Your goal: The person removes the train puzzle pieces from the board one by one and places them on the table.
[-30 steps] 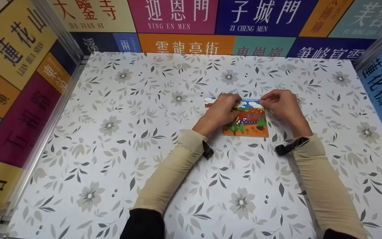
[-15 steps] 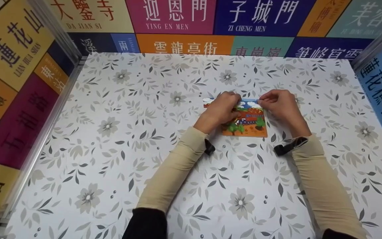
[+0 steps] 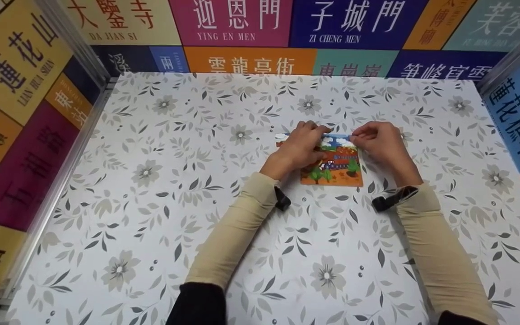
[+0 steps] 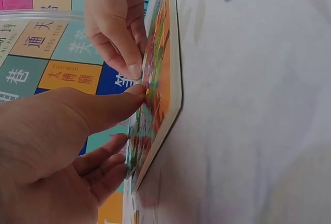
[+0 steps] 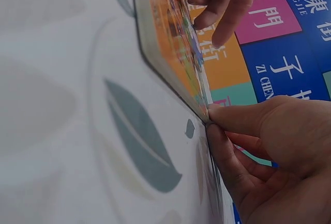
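Observation:
A small, thick picture board point(image 3: 339, 178), like a board book, lies flat on the table, printed with clouds, trees and a blue train on orange ground. My left hand point(image 3: 298, 146) lies over its left part, thumb touching the printed face in the left wrist view and the other fingers extended toward the far edge. A printed strip with a cloud point(image 3: 281, 136) shows left of this hand; whether it joins the board is hidden. At the far right corner, my right hand point(image 3: 382, 140) pinches the edge between thumb and forefinger, clearest in the right wrist view.
White cloth with grey flowers and leaves covers the table point(image 3: 160, 234). Panels with large Chinese lettering point(image 3: 242, 27) stand along the back and both sides. Each wrist wears a black camera strap point(image 3: 282, 199) below a beige sleeve point(image 3: 237, 234).
My left hand's fingers have straightened and spread a little over the board. The right hand keeps its pinch at the corner, almost still. The view has shifted slightly.

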Motion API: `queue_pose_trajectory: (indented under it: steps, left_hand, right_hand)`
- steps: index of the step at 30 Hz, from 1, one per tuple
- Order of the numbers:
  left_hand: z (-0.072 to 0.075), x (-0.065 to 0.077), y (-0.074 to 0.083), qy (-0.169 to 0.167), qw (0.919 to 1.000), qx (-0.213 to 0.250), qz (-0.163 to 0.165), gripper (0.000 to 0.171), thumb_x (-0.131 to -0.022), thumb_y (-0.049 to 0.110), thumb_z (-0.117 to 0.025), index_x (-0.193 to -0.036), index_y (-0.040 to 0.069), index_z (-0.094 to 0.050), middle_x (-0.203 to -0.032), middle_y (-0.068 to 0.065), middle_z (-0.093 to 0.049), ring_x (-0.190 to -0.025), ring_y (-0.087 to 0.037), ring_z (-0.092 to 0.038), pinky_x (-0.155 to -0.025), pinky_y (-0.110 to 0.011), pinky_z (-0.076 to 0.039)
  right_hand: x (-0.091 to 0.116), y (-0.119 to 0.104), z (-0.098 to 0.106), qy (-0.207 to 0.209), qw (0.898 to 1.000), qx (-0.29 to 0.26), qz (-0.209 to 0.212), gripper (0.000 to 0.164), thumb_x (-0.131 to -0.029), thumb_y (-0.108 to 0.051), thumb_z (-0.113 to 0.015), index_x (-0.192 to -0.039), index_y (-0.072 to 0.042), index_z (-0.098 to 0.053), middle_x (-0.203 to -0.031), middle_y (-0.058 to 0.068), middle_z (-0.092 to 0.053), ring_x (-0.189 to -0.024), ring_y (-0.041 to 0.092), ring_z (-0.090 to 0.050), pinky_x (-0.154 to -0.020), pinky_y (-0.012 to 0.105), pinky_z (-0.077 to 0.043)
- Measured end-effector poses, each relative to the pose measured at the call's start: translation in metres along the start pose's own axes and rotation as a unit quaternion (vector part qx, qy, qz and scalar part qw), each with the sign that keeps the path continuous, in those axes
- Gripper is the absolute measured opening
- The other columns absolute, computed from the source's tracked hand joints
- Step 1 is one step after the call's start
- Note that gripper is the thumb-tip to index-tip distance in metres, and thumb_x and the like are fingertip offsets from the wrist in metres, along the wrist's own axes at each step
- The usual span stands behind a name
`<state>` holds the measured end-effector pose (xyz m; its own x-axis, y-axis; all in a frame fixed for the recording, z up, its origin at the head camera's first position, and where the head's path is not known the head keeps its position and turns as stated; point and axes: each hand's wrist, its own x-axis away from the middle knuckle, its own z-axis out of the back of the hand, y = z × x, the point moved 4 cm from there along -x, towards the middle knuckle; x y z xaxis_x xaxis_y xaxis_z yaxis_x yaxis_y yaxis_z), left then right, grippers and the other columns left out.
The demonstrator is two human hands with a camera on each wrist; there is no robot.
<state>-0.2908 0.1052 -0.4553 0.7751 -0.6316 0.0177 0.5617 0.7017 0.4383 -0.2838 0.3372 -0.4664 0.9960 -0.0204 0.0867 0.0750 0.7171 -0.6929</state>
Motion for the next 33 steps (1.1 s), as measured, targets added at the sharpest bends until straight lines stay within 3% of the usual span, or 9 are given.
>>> queue_pose_trajectory:
  steps: [6, 17, 26, 33]
  left_hand:
    - [-0.0011, -0.0002, -0.0014, 0.002, 1.0, 0.008, 0.003, 0.066, -0.103, 0.036, -0.076, -0.161, 0.012, -0.053, -0.154, -0.013, -0.054, -0.138, -0.031, -0.047, -0.119, -0.041, -0.041]
    - [-0.0024, -0.0014, -0.0026, -0.006, 0.9986, 0.053, 0.005, 0.055, -0.104, 0.033, -0.075, -0.154, 0.017, -0.06, -0.151, -0.007, -0.052, -0.137, -0.023, -0.049, -0.118, -0.035, -0.042]
    - [-0.003, -0.001, -0.002, 0.015, 0.9984, 0.053, -0.012, 0.046, -0.105, 0.031, -0.075, -0.147, 0.016, -0.067, -0.14, -0.005, -0.059, -0.124, -0.019, -0.058, -0.112, -0.034, -0.048]
    - [-0.0008, 0.0, -0.0017, 0.046, 0.9978, 0.015, -0.044, 0.044, -0.103, 0.033, -0.077, -0.143, 0.017, -0.07, -0.139, -0.004, -0.065, -0.127, -0.02, -0.061, -0.113, -0.035, -0.05]
  right_hand:
    - [-0.0003, -0.0006, -0.0001, 0.002, 1.0, -0.002, 0.006, 0.028, -0.101, -0.03, -0.079, -0.117, -0.007, -0.079, -0.111, 0.016, -0.078, -0.083, 0.004, -0.066, -0.071, 0.016, -0.05]
    - [-0.001, 0.0006, -0.0003, -0.004, 1.0, 0.003, -0.002, 0.027, -0.101, -0.03, -0.078, -0.118, -0.009, -0.079, -0.111, 0.013, -0.078, -0.086, 0.007, -0.067, -0.072, 0.016, -0.051]
    - [-0.0008, 0.001, -0.0001, -0.002, 1.0, 0.001, 0.0, 0.026, -0.1, -0.03, -0.08, -0.117, -0.009, -0.079, -0.109, 0.012, -0.078, -0.084, 0.006, -0.067, -0.071, 0.018, -0.052]
    - [-0.0012, 0.0017, 0.0001, 0.005, 1.0, 0.005, 0.012, 0.028, -0.1, -0.03, -0.08, -0.116, -0.007, -0.079, -0.108, 0.014, -0.079, -0.081, 0.001, -0.066, -0.07, 0.016, -0.051]
